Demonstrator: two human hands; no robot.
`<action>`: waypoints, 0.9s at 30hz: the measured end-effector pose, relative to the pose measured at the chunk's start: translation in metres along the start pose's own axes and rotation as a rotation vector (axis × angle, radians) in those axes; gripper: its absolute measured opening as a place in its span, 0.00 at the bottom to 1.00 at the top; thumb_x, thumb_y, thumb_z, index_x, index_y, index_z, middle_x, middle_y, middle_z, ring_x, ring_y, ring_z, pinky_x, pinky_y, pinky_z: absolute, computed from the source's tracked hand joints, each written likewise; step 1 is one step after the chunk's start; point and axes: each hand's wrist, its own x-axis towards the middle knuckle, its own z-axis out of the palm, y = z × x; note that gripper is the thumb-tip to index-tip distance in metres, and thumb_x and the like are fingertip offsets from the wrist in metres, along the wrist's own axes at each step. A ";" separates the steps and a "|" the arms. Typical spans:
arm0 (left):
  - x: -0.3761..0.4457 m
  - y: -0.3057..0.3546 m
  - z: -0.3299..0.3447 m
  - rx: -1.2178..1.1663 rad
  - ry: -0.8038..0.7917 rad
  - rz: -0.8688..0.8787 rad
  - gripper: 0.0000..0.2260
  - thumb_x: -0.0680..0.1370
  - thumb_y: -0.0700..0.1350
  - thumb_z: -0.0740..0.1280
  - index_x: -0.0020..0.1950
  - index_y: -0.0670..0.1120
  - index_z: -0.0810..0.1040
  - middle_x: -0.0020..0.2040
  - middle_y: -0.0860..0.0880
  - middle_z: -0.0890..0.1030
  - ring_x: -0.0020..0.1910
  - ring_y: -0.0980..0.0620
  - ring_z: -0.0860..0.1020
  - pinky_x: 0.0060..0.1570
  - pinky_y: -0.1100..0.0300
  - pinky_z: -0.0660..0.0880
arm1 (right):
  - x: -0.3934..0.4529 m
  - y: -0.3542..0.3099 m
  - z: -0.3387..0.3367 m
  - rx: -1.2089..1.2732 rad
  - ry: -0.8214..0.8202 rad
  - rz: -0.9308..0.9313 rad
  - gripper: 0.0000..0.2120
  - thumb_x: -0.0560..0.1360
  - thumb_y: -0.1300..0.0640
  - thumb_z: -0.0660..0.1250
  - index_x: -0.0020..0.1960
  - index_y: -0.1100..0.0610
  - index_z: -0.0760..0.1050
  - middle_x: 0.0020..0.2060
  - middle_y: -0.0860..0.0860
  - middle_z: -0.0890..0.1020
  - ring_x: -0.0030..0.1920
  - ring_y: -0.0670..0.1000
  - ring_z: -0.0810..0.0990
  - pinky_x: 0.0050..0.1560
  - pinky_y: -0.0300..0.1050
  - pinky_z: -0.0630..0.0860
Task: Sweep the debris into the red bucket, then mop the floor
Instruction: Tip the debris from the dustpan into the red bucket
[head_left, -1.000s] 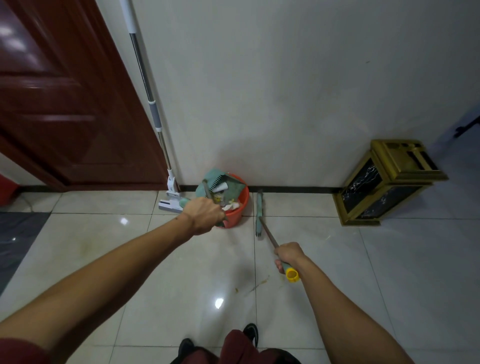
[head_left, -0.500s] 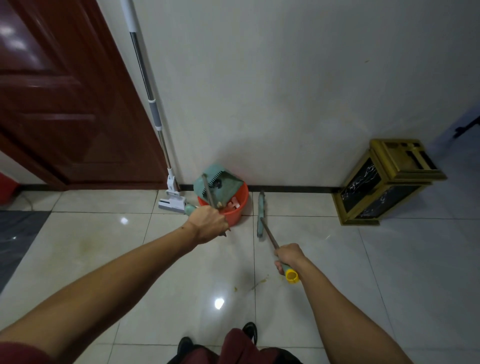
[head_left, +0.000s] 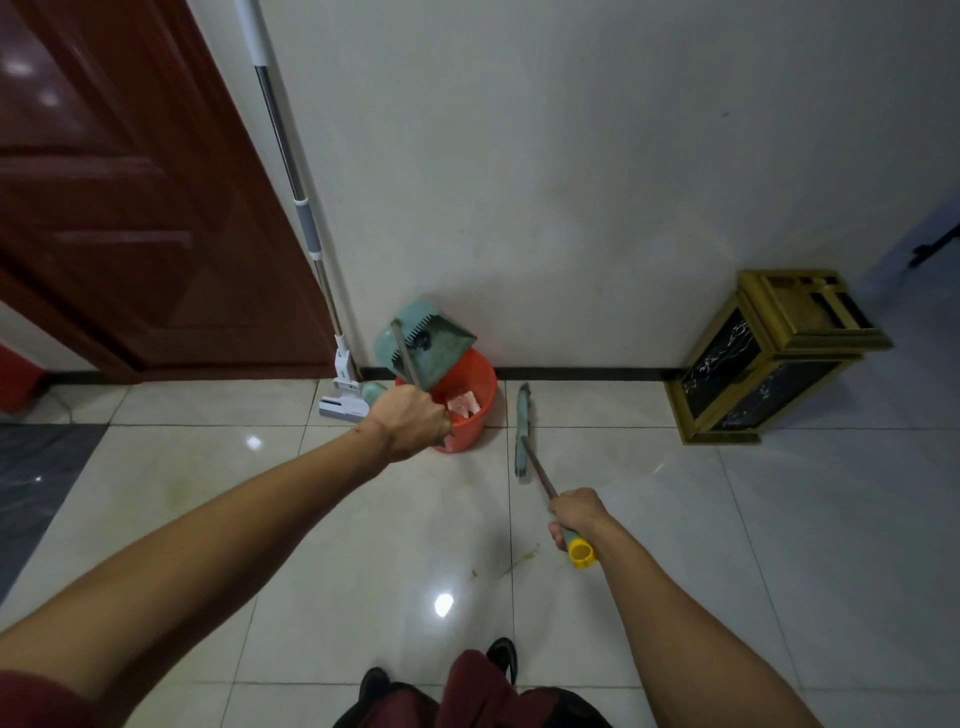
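The bucket (head_left: 457, 410) is sitting on the floor (head_left: 649, 519) against the wall (head_left: 571, 182), right at the black skirting, with pale debris (head_left: 464, 402) lying inside it. We are holding the dustpan (head_left: 431, 345) tipped over the bucket's far rim, its teal pan standing nearly on edge and its toothed lip facing us. Our left hand (head_left: 410, 423) is gripping the dustpan's thin handle, fingers curled tight round it, just in front of the bucket's near-left rim.

Our right hand (head_left: 574, 519) is gripping the broom (head_left: 523, 431) near the top of its handle, fingers wrapped round the teal grip with the yellow end cap poking out behind the wrist. The broom's head is lying flat on the floor just right of the bucket, apart from it, pointing toward the wall.

A few yellowish specks (head_left: 522, 560) are lying on the tile close to our right hand.

The mop (head_left: 311, 244) is leaning against the wall left of the bucket, its white head resting on the floor beside the door (head_left: 130, 208). Well off to the right, a gold-framed box (head_left: 769, 358) is standing by the wall. Our shoes (head_left: 501, 657) are showing at the bottom edge.
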 end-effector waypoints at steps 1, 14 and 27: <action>-0.001 0.003 0.000 0.005 0.005 -0.002 0.08 0.81 0.45 0.64 0.54 0.49 0.83 0.47 0.47 0.85 0.46 0.43 0.84 0.38 0.53 0.76 | 0.001 0.002 0.000 -0.009 0.001 0.000 0.10 0.76 0.68 0.60 0.56 0.71 0.73 0.35 0.63 0.78 0.17 0.54 0.73 0.23 0.41 0.72; -0.050 0.036 0.004 -0.166 0.034 -0.144 0.10 0.81 0.43 0.64 0.59 0.48 0.81 0.53 0.45 0.84 0.52 0.40 0.83 0.45 0.52 0.77 | -0.023 0.032 0.002 -0.053 0.004 0.030 0.09 0.77 0.67 0.63 0.55 0.70 0.74 0.37 0.63 0.80 0.19 0.54 0.75 0.24 0.42 0.73; -0.212 0.093 0.037 -0.581 0.215 -0.706 0.18 0.76 0.38 0.63 0.63 0.53 0.77 0.51 0.43 0.82 0.47 0.37 0.81 0.38 0.52 0.70 | -0.104 0.101 0.024 -0.194 -0.079 -0.100 0.03 0.73 0.71 0.68 0.43 0.69 0.74 0.22 0.59 0.74 0.21 0.53 0.70 0.25 0.42 0.71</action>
